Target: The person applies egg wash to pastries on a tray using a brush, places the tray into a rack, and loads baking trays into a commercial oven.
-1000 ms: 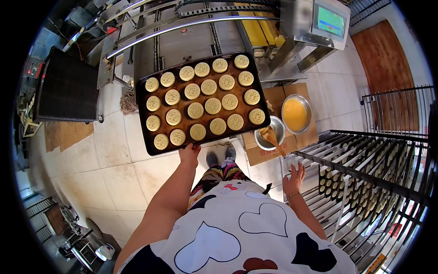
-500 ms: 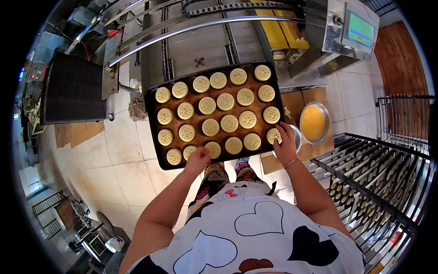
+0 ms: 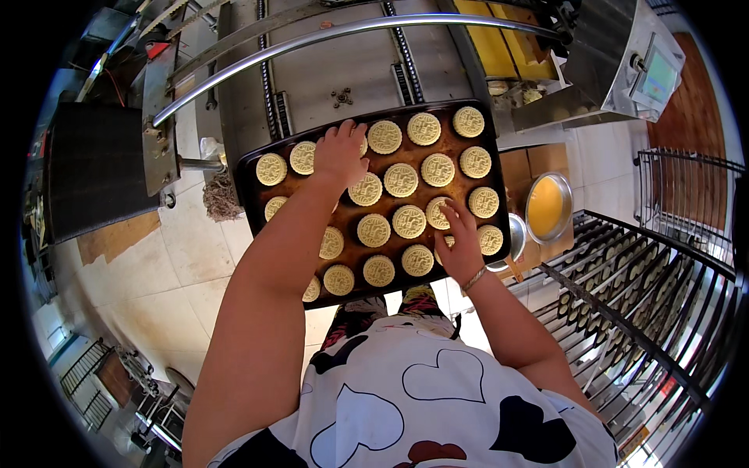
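Observation:
A dark baking tray (image 3: 502,210) holds rows of pale round mooncakes (image 3: 400,180) with scalloped edges and stamped tops. My left hand (image 3: 341,156) reaches across to the tray's far row. Its fingers and thumb are around a mooncake (image 3: 362,146), mostly hidden beneath the hand. Toward the near right, my right hand (image 3: 460,243) is low over the tray, fingers stretched and apart. Its fingertips are at the edge of one mooncake (image 3: 437,214), and the thumb partly covers another in the nearest row. My left forearm hides several mooncakes on the left.
The tray rests at the near end of a metal conveyor (image 3: 335,70) with chains, crossed by a shiny rail (image 3: 312,45). To the right are a bowl of orange-yellow liquid (image 3: 548,207), a rack of filled trays (image 3: 616,281) and a control screen (image 3: 657,76).
My left hand has moved from the nearest row to the far row. My right hand has left the corner mooncake and shifted left. The view has shifted slightly.

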Tool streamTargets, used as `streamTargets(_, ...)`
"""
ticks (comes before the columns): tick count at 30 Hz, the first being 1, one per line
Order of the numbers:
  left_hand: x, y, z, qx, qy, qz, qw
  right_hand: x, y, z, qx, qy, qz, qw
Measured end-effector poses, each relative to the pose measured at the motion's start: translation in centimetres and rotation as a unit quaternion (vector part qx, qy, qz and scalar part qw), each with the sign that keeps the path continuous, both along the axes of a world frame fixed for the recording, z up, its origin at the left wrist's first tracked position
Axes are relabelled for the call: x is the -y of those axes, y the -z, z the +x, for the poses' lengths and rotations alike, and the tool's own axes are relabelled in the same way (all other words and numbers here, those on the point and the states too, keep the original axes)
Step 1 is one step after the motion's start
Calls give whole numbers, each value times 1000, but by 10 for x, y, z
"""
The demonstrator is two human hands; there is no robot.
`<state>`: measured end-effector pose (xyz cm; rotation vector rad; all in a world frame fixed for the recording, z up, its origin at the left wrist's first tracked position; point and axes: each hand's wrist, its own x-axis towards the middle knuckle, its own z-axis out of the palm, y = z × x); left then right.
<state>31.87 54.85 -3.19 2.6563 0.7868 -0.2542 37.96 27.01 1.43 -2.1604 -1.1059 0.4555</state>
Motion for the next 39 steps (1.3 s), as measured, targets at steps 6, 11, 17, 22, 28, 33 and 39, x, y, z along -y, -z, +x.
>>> streamTargets(6,0,4,4,-36,8,33,999,40,9,-21,-12,54,-50,997)
streamTargets(11,2,-3,3,-49,-34,62,996,51,7,-16,3,83,-44,996)
streamTargets(17,14,-2,-10,52,-32,115,992,64,3,-9,-28,115,-37,992)
streamTargets(22,60,-4,-34,110,50,12,993,110,17,7,41,192,-33,980)
streamTargets(28,76,14,-39,42,23,8,999,208,58,44,76,390,-68,915)
streamTargets(33,81,9,-36,30,-21,23,999,273,91,55,105,458,-179,864)
streamTargets(39,93,9,-51,136,-4,80,988,299,126,57,24,487,-273,829)
